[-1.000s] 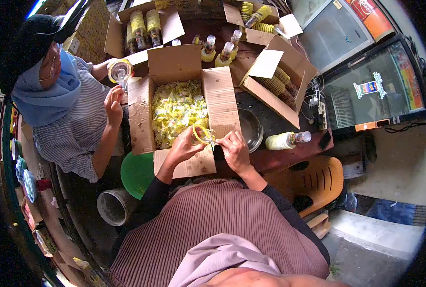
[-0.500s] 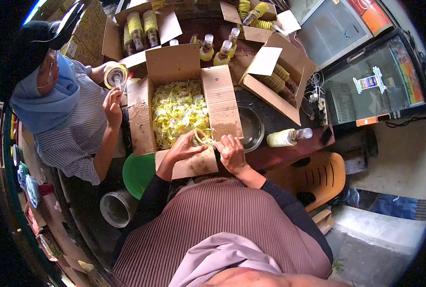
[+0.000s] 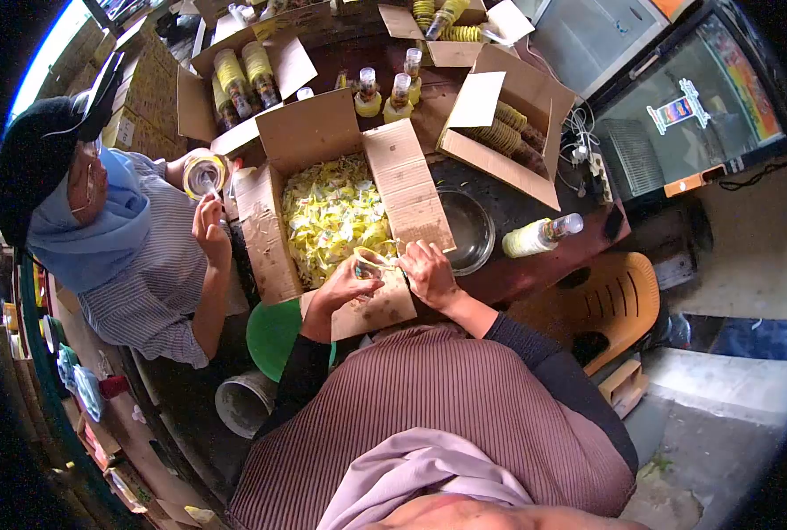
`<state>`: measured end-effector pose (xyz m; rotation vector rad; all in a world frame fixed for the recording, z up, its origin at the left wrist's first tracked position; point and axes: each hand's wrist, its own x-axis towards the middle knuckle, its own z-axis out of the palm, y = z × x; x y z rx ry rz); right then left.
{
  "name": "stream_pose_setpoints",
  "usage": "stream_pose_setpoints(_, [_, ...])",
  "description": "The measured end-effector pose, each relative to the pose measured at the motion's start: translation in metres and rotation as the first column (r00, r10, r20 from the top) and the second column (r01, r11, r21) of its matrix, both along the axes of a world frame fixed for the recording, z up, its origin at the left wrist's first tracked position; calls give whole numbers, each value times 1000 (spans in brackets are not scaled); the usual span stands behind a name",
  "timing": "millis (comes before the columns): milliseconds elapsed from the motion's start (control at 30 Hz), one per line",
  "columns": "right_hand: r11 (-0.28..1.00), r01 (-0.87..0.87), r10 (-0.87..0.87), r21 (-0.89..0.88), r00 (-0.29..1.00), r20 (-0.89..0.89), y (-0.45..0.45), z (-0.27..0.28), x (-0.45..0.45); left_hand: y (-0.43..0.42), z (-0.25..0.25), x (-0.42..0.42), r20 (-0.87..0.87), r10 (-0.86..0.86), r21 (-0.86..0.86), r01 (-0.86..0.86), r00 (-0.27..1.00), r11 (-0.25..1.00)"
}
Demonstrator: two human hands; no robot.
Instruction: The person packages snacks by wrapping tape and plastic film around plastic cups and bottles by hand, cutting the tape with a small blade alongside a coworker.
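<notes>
My left hand [image 3: 347, 288] is wrapped round a small clear plastic cup [image 3: 371, 268] with a yellow rim, over the near flap of an open cardboard box. At the cup's edge, the fingers of my right hand [image 3: 428, 271] are pinched together. Something thin and pale shows at those fingertips, too small to name. Yellow and white plastic scraps [image 3: 333, 212] fill the cardboard box [image 3: 309, 119] just beyond my hands.
A co-worker at left holds a similar cup [image 3: 204, 177]. Right of the box are a metal bowl [image 3: 486, 231] and a cup stack [image 3: 535, 237]. More boxes of stacked cups [image 3: 508, 132] stand behind. An orange chair [image 3: 619, 305] is at right.
The view has tilted and shifted a little. My left hand still holds the cup by its rim, with my right fingers beside it. The co-worker's cup has turned slightly.
</notes>
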<state>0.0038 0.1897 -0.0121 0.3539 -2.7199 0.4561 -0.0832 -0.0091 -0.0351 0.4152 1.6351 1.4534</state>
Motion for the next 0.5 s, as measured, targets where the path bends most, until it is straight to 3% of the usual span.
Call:
stream_pose_setpoints(100, [1000, -1, 1, 24, 1000, 7, -1, -4, 1, -1, -18, 1, 115, -15, 111, 2, 993, 994])
stream_pose_setpoints(200, [990, 91, -78, -105, 989, 124, -1, -5, -1, -1, -15, 0, 169, -44, 221, 5, 985, 975])
stream_pose_setpoints(233, [948, 178, -123, -265, 970, 210, -3, -6, -2, 0, -12, 1, 193, -49, 277, -7, 980, 961])
stream_pose_setpoints(267, [872, 270, -150, -408, 941, 302, -3, -7, -2, 1, -13, 2, 194, -49, 276, -6, 980, 961])
stream_pose_setpoints(300, [871, 270, -150, -410, 941, 302, 0, -11, -4, 2, -15, 2, 182, -25, 251, -22, 983, 968])
stream_pose_setpoints(367, [620, 416, -43, -665, 864, 501, 13, -23, -12, 5, -15, 3, 166, 0, 224, -37, 986, 974])
stream_pose_setpoints(433, [637, 389, -84, -665, 893, 442, 24, -29, -14, 10, -11, 6, -25, 81, 119, -78, 996, 990])
stream_pose_setpoints(467, [660, 388, -120, -644, 900, 420, 29, -33, -15, 9, -9, 4, -94, 44, 56, -39, 995, 998])
stream_pose_setpoints(500, [680, 389, -155, -622, 905, 396, 33, -33, -15, 10, -9, 5, -95, 42, 56, -37, 995, 998])
